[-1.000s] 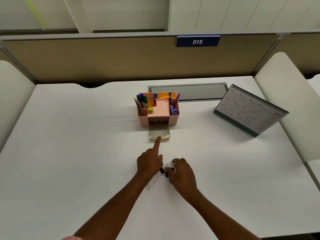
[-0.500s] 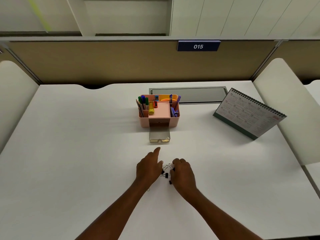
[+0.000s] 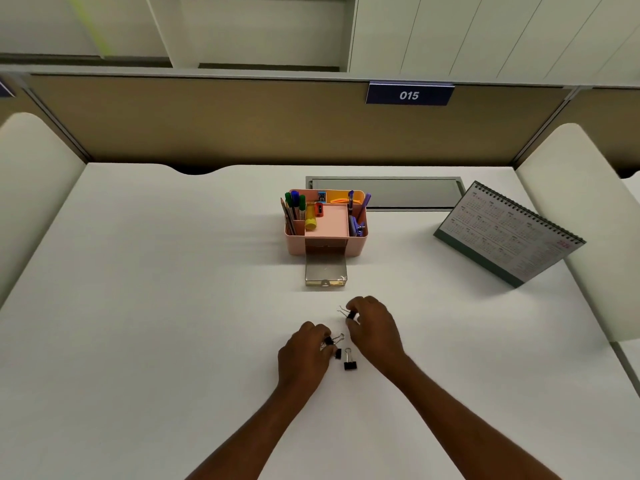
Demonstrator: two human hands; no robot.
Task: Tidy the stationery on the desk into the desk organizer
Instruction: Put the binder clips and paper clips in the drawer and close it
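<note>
Desk top [image 3: 138, 306]: white, smooth, matt; faint soft sheen far left.
Organizer [image 3: 353, 247]: pink plastic, satin, smooth walls; its drawer [image 3: 325, 270] is clear smoky plastic, glossy, with glints on the near lip.
Binder clips [image 3: 349, 363]: black bodies, dull finish; thin wire handles of bright metal; same on those pinched in the left hand [image 3: 304, 355] and right hand [image 3: 375, 327].
Calendar [image 3: 512, 230], right: matt printed paper; dark wire spiral; dark green card base.
Far partition [image 3: 207, 123]: tan, matt, cloth-like; weave too fine to tell.
Hatch [image 3: 384, 194] behind the organizer: grey, metal-looking, low sheen.
Number plate [image 3: 409, 95]: dark blue, glossy.
</note>
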